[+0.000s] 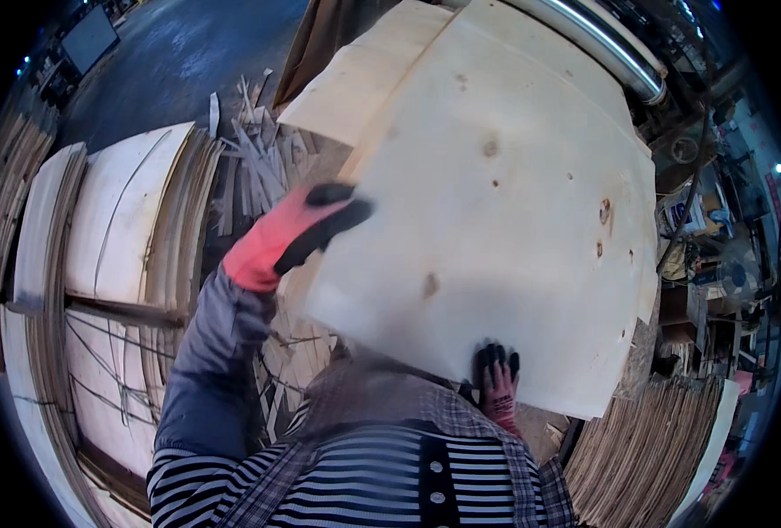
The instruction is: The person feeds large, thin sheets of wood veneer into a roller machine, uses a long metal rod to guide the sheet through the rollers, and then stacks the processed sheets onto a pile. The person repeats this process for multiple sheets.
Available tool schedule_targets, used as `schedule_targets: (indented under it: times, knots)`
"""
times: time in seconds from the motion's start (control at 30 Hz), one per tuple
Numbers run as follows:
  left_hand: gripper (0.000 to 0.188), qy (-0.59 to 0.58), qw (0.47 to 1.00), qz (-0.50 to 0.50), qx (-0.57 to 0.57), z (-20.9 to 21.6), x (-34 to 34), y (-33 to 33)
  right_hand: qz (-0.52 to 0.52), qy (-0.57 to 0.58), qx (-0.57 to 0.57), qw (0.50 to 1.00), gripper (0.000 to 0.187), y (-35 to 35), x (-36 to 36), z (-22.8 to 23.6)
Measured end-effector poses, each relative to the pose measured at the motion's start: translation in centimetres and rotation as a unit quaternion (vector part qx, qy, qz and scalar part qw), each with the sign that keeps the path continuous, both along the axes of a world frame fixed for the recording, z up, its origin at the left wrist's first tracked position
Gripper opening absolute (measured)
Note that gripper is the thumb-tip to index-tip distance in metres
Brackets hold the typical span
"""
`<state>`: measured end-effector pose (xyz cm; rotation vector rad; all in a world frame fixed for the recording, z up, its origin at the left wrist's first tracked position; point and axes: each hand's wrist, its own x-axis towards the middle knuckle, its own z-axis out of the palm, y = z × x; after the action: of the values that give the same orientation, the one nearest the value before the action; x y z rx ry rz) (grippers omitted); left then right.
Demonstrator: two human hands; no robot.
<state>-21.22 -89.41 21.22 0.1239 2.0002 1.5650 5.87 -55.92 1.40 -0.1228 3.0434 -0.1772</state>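
A large pale wood veneer sheet with brown knots lies in front of me on top of other sheets. My left hand, in a pink glove with black fingers, is at the sheet's left edge. Its fingers are stretched out and slightly blurred, and whether they touch the wood is hard to tell. Near the sheet's front edge, my right hand, gloved the same way, rests flat on the surface with its fingers apart. Another veneer sheet sticks out from beneath at the far left.
Bound veneer stacks stand on the left. Wood scraps are heaped between them and the sheets. A shiny metal roller runs along the far right. A further veneer stack stands at the near right, below a cluttered area with a fan.
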Motion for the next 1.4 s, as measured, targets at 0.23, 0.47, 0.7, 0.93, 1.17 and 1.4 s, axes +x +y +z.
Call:
schedule_targets:
  times: [0.23, 0.47, 0.7, 0.93, 1.17, 1.4]
  knots:
    - [0.042, 0.418, 0.905, 0.057, 0.048, -3.9, -2.6, -1.5, -0.135, 0.302, -0.223, 0.917, 0.053, 0.5, 1.5, 8.1]
    - [0.045, 0.526, 0.757, -0.09, -0.377, -25.0, 4.1, -3.7, -0.054, 0.272, -0.007, 0.961, 0.059, 1.0, -2.4, 15.8]
    - [0.046, 0.329, 0.849, 0.092, -0.403, -18.1, 0.5, 0.8, -0.051, 0.232, -0.002, 0.971, 0.057, 4.9, -13.9, 13.0]
    - [0.053, 0.297, 0.852, 0.145, -0.405, -21.0, -0.2, -0.4, -0.089, 0.318, -0.082, 0.94, 0.049, 12.1, -25.5, 9.5]
    - [0.059, 0.21, 0.933, 0.172, -0.236, -25.8, -0.9, -3.4, -0.078, 0.213, -0.097, 0.969, 0.051, 6.3, -16.5, 10.6]
    - [0.046, 0.09, 0.954, 0.044, 0.282, -27.5, -1.6, -7.5, -0.029, 0.115, -0.067, 0.991, 0.055, 1.9, -5.1, 6.2]
